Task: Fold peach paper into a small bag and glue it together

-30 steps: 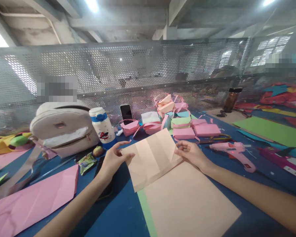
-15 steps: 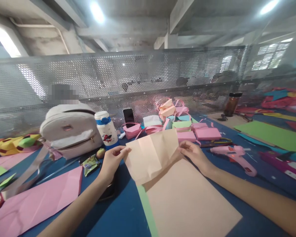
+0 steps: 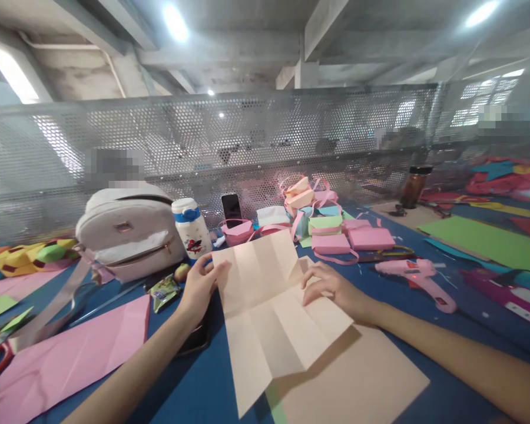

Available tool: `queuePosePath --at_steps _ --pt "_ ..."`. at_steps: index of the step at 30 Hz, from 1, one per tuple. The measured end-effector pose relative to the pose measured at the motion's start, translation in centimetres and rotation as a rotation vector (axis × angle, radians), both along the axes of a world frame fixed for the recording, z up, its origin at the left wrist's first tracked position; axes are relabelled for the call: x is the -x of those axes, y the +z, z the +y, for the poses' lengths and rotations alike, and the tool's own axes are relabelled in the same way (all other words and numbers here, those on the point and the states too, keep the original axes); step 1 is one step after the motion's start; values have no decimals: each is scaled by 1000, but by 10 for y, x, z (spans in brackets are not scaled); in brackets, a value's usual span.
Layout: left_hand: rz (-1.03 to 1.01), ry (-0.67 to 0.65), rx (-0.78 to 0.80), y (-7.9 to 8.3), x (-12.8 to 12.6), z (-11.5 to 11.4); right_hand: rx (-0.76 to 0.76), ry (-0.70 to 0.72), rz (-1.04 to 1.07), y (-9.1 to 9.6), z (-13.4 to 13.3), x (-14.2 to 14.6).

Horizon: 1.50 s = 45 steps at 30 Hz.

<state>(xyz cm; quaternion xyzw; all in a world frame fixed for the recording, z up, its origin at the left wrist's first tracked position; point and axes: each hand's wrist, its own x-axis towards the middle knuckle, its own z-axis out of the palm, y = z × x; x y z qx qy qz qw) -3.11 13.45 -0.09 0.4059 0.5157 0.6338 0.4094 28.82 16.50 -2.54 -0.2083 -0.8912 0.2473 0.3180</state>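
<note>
And there's the creased cream paper sheet, mid-table over flat peach paper (image 3: 371, 377), long axis eleven to five o'clock! Left hand (image 3: 201, 285), at ten, pinches its edge; right hand (image 3: 333, 288), at two, fingers half-curled against the creased cream paper sheet (image 3: 258, 303), grip unclear.

The creased sheet (image 3: 267, 315) is pale peach, like the flat sheet (image 3: 366, 377) beneath it; the worktop (image 3: 198, 391) is blue. Left of the creased sheet, the card (image 3: 83, 353) is pink, the backpack (image 3: 130, 235) off-white, and the bottle (image 3: 192, 232) white and blue, its small print seemingly red and dark. Right of it, the glue gun (image 3: 417, 272) is pink.
</note>
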Motion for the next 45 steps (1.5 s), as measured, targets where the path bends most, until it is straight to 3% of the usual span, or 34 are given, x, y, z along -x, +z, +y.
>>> queuePosePath --at_steps 7,12,22,25,29,33,35,40,45 --pt "-4 -303 249 -5 -12 -11 -160 138 -188 -3 7 -2" --pt "-51 -275 306 -6 -13 -12 -245 210 -271 -6 7 -3" --pt "-167 -337 441 0 -6 -7 -266 206 -159 1 9 -6" --pt "-163 -352 418 3 -10 -11 -121 69 -26 -1 11 -6" --pt "-141 -382 389 7 -18 -18 331 -151 300 -7 13 -1" --pt "-108 -369 338 6 -27 -22 759 -30 437 -12 4 7" --pt "-77 -347 299 2 -30 -23 825 -33 386 -12 -1 10" --pt "-4 -352 247 -9 -34 -20 835 -236 356 -14 -1 8" --pt "67 -387 228 -15 -34 -18 828 -265 409 -15 8 4"
